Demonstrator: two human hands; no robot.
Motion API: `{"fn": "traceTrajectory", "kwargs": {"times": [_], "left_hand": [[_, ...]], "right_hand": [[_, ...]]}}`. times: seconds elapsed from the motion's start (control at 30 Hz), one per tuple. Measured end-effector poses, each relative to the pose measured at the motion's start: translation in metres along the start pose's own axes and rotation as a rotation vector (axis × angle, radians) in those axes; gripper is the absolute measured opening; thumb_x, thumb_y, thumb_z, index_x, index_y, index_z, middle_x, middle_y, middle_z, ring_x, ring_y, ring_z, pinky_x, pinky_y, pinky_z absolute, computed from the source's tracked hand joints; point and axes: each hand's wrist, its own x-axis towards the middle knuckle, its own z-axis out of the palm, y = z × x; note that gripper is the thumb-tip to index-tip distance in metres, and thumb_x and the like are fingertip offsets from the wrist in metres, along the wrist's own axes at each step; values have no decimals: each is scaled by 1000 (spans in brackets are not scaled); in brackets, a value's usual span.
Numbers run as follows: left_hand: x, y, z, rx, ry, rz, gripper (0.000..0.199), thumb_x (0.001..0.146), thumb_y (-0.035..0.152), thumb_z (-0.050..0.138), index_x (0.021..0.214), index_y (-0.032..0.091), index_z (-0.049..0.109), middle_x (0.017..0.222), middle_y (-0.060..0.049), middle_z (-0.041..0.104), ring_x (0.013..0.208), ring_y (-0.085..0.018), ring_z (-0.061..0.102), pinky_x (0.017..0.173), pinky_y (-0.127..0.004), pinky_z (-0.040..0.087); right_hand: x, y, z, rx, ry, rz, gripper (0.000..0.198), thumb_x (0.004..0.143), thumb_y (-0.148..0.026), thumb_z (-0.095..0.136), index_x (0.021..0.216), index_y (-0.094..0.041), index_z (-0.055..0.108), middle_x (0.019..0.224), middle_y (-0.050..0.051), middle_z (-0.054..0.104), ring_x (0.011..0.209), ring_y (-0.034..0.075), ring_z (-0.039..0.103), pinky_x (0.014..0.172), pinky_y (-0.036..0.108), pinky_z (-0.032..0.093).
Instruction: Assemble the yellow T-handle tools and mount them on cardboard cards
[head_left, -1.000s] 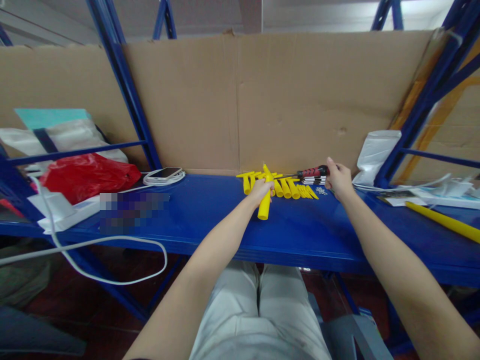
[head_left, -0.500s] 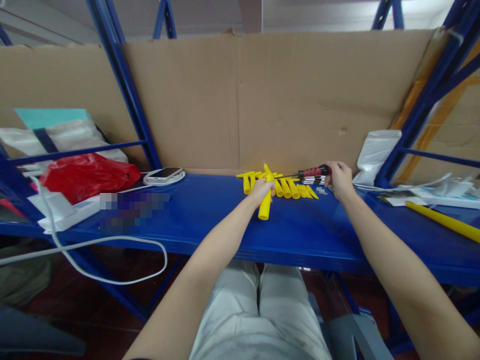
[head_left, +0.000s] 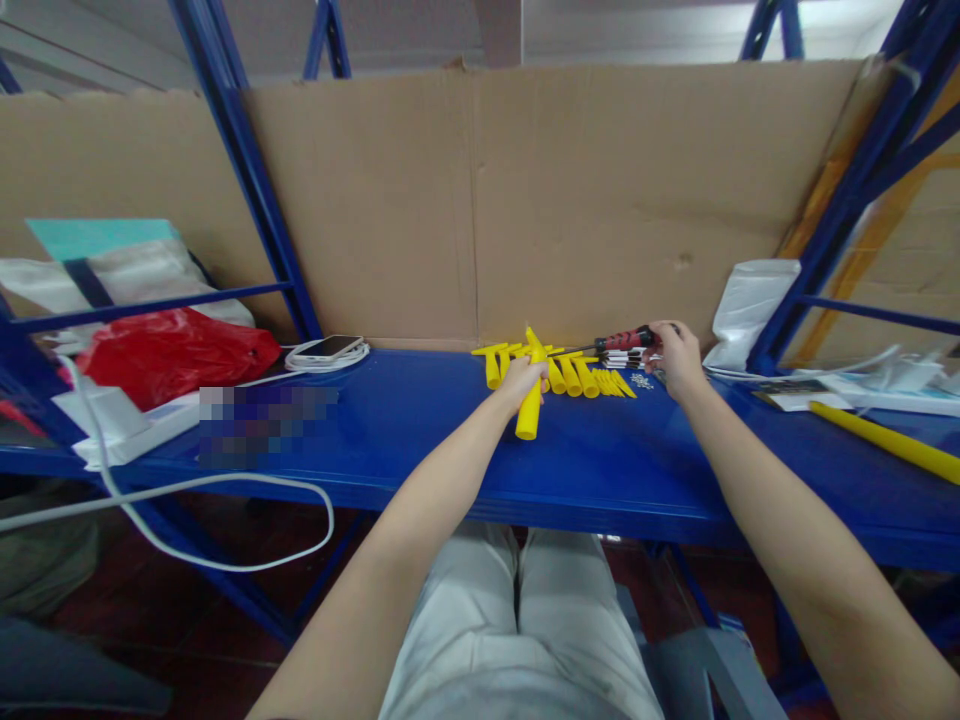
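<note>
My left hand is closed round a yellow T-shaped plastic piece, whose hollow round end points toward me. The fingers of my right hand grip the end of a screwdriver with a red and black handle. Its thin shaft lies level, pointing left, and reaches the yellow piece near its upper part; the exact contact is too small to make out. Behind and beside my left hand lie several similar yellow T-shaped pieces in a row. Small yellow pointed pieces lie right of them, near tiny silvery parts.
Black-and-white thin items lie under the screwdriver. At the right are a white pouch and a long yellow tube. A phone on a coiled white cable, a red bag and a power strip stand left. Cardboard closes the back.
The screwdriver and my right hand have shifted very slightly, with the handle a touch higher. My left hand still holds the yellow piece in the same place.
</note>
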Motion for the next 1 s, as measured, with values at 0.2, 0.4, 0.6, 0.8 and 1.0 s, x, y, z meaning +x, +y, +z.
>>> {"fn": "traceTrajectory", "kwargs": {"times": [0.2,0.4,0.6,0.8,1.0], "left_hand": [[0,-2,0,23,6,9,11,66,8,50,70,18,51,44,6,44,35,-9,43,40,-21,38],[-1,-1,0,22,-13,17,10,68,9,50,71,18,51,44,6,44,34,-9,42,39,-20,37],[-2,0,0,21,0,5,12,68,7,50,71,18,49,45,7,44,34,-8,42,39,-19,37],[-2,-1,0,20,-5,11,12,69,8,50,75,18,51,45,7,44,35,-9,42,39,-20,38],[-1,-1,0,44,0,3,13,68,8,50,76,18,52,46,7,44,36,-8,43,40,-19,38]], "right_hand": [[5,8,-3,-58,9,-27,38,73,-57,62,67,-24,44,38,-8,31,32,10,34,31,25,26],[3,2,-2,23,-16,38,30,73,-47,63,76,-23,47,50,-5,47,39,12,44,33,25,31],[0,3,-1,-63,23,-6,40,73,-57,62,65,-24,42,36,-8,32,30,9,33,31,25,25],[-2,-3,1,28,-1,49,29,72,-45,65,71,-23,47,47,-5,48,36,11,44,32,25,30],[-1,2,-1,-88,24,-5,39,77,-56,60,65,-23,44,37,-8,31,29,9,33,31,25,24]]}}
